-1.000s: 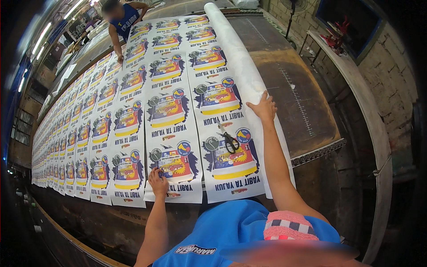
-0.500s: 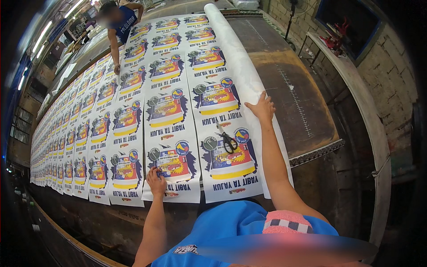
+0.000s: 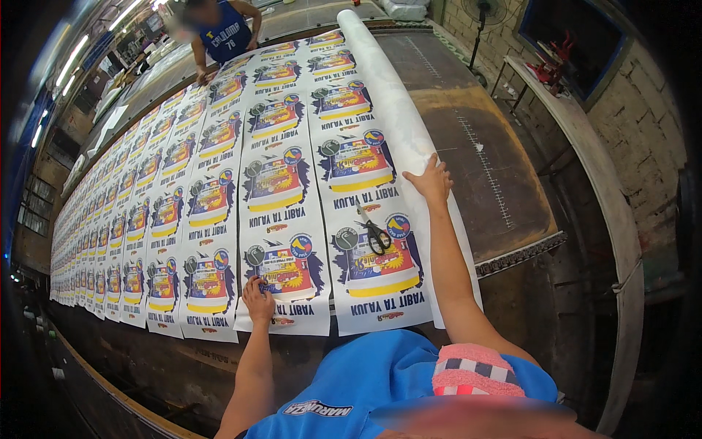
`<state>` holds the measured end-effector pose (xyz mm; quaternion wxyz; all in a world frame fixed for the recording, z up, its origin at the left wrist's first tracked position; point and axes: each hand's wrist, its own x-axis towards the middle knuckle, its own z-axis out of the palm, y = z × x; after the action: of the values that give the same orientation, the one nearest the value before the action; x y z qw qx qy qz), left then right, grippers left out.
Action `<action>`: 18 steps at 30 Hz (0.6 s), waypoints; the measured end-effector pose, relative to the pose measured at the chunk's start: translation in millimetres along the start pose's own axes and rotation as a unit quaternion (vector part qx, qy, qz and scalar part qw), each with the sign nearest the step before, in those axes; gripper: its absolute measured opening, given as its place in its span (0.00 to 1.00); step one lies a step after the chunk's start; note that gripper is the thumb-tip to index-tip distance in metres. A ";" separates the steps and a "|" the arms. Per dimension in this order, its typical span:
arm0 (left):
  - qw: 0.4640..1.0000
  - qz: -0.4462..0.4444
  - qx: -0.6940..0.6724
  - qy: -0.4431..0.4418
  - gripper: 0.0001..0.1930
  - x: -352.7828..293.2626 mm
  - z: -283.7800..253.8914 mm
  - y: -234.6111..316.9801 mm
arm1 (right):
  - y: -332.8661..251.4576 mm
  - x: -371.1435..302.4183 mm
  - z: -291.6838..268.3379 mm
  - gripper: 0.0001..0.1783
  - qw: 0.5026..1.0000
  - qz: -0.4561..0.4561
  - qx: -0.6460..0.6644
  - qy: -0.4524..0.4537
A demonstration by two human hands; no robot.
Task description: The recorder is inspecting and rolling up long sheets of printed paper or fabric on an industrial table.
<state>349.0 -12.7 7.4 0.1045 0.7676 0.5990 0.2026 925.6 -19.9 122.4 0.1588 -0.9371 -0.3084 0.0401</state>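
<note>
Long white printed sheets (image 3: 278, 216) in blue, red and yellow lie side by side over the table. My left hand (image 3: 258, 298) is at the near left edge of one sheet, its fingers curled and closed on it. On the right, my right hand (image 3: 430, 180) rests on a long white roll (image 3: 391, 95) with its fingers spread. The roll runs away from me along the right side of the rightmost sheet. Between my hands, black-handled scissors (image 3: 377, 238) lie on that rightmost sheet, apart from both hands.
Beyond the sheets, a person (image 3: 223, 33) in a blue sleeveless shirt stands at the far side with a hand at the sheets. The dark tabletop (image 3: 475, 139) shows right of the roll. A bench (image 3: 563, 102) and a standing fan (image 3: 482, 22) are farther right.
The person across the table has drawn the reaching arm back toward the far edge and shifted to the right. My two hands have stayed nearly in place.
</note>
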 end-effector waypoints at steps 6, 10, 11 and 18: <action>1.000 -0.005 -0.003 -0.006 0.16 -0.2 -0.3 -0.1 | -0.4 0.0 0.1 0.63 1.000 0.004 0.004 0.001; 1.000 -0.007 0.013 -0.011 0.17 0.6 0.7 -1.5 | 0.2 -0.3 0.4 0.63 1.000 -0.001 0.002 0.006; 1.000 0.001 0.009 -0.009 0.17 1.0 1.2 -2.0 | 0.1 -0.2 0.5 0.63 1.000 0.001 -0.001 0.004; 1.000 -0.003 0.016 -0.008 0.17 0.7 1.9 -2.1 | 0.1 0.0 0.7 0.63 1.000 -0.001 -0.001 0.003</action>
<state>348.1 -11.3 5.0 0.0972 0.7690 0.6036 0.1868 925.5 -19.8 121.7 0.1591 -0.9371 -0.3084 0.0366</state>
